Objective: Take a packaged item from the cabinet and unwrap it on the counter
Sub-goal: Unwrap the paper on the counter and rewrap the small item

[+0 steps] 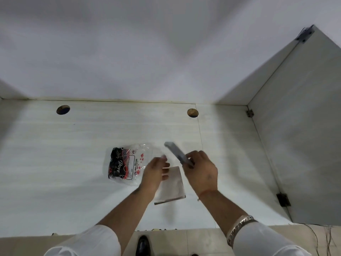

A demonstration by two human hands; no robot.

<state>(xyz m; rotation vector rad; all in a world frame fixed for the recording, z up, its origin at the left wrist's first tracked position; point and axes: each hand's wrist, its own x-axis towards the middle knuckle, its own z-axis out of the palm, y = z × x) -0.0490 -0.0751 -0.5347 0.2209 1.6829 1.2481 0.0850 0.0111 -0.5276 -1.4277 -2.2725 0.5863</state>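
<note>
Both hands work over the counter, the right one holding a flat grey item in the air.

The thin grey rectangular item (177, 154), blurred, is pinched at its near end by the right hand (200, 171) and tilts up and away over the pale wood-grain counter (73, 145). The left hand (155, 169), fingers loosely spread and grasping nothing, hovers over a flat pale pink wrapper (173, 187) lying on the counter. Just to its left lies a clear plastic bag printed "Dove" with dark contents (123, 163). An open white cabinet door (304, 135) stands at right.
</note>
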